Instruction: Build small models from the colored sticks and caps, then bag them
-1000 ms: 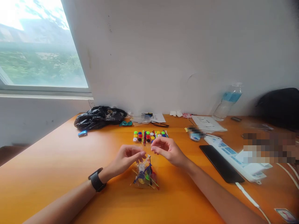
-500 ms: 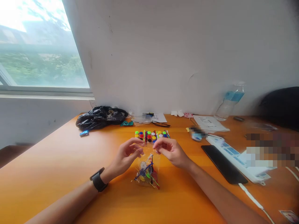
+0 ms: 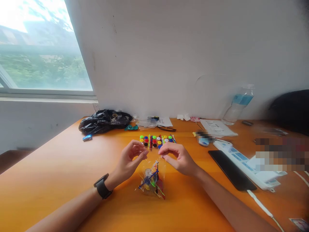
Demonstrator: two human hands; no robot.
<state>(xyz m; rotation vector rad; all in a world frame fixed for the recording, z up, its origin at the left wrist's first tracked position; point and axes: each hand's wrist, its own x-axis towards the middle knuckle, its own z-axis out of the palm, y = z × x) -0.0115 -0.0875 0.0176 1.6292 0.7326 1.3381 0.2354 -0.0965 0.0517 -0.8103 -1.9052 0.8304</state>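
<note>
Clear bag (image 3: 147, 181): it is sitting on the wooden table (image 3: 72, 180), bulging with small blue, green, red, yellow and clear pieces, a few thin sticks poking out at its base.
Coloured rows (image 3: 154, 137): just beyond the bag, round pieces and thin rods are lying in rows, and the fingers are hiding part of the nearest ones from us.
Right-hand clutter: the black phone (image 3: 231, 170) and the white power strip (image 3: 242, 163) are lying side by side, bordering the space beside the right forearm; a white cable (image 3: 259, 202) is running from the phone.
Far edge: we are seeing a crumpled black plastic bag (image 3: 103, 122), with a blue packet (image 3: 87, 137) resting in front of it; farther right, a flat pale packet (image 3: 218, 128) is lying near a clear bottle (image 3: 238, 109) that is standing by the wall.
Bag and hands: the bag is lying between the two hands and nearer to us than the fingertips, its see-through top rising toward the right ones.
Left hand (image 3: 130, 159): above a black wristband (image 3: 103, 186), thumb and fingers are curving toward each other narrowly; we are not managing to tell whether they are holding film.
Right hand (image 3: 178, 158): its fingertips are almost meeting by the bag's top; we cannot tell whether they are gripping it.
</note>
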